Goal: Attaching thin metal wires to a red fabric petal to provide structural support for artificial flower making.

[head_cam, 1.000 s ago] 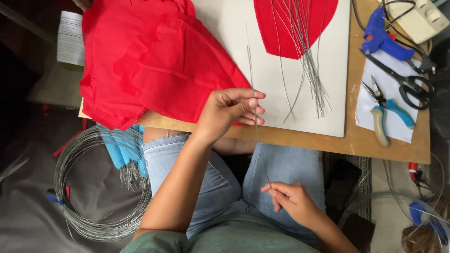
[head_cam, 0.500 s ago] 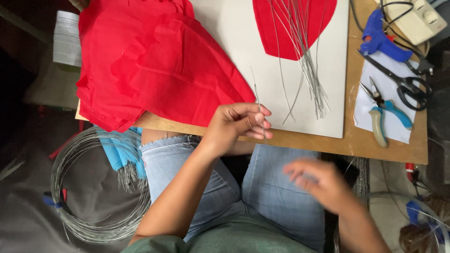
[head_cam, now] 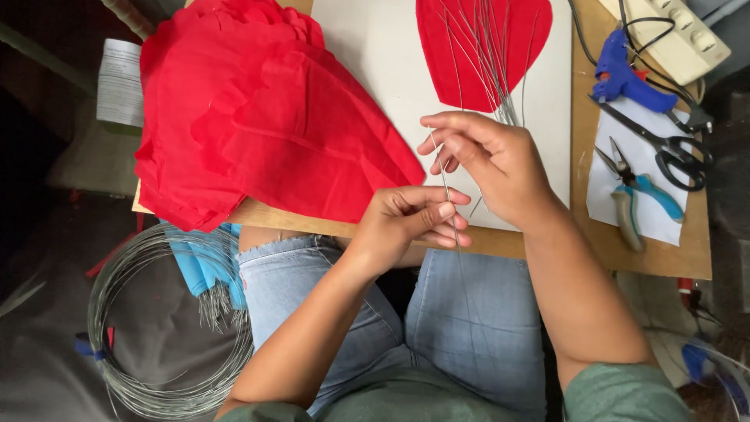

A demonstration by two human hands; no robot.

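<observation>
At the far left, on the dark floor, lies one large coil of thin grey steel wire (head_cam: 156, 328); just beside it a bunch of light blue strips (head_cam: 205, 262) hangs below the table edge. On the brown wooden tabletop (head_cam: 672, 262) one pile of crumpled red tissue paper (head_cam: 258, 133) covers the left end, and one folded printed sheet (head_cam: 121, 82) sits past its left side. Next comes one white card (head_cam: 375, 70) bearing one rounded red paper shape (head_cam: 476, 47), with a loose sheaf of cut grey wires (head_cam: 488, 55), too many and too fine to count, fanned over it.

One straight thin wire piece (head_cam: 444, 176) stands between the two hands. The left hand (head_cam: 410, 223) is curled shut, pinching its lower part; the right hand (head_cam: 492, 160) pinches its upper end between fingertips, over the card's lower edge.

Further right lie one blue glue gun (head_cam: 625, 82), one pair of black-handled scissors (head_cam: 664, 148), one pair of blue-handled pliers (head_cam: 637, 199) on a white sheet, and one cream power strip (head_cam: 676, 39).
</observation>
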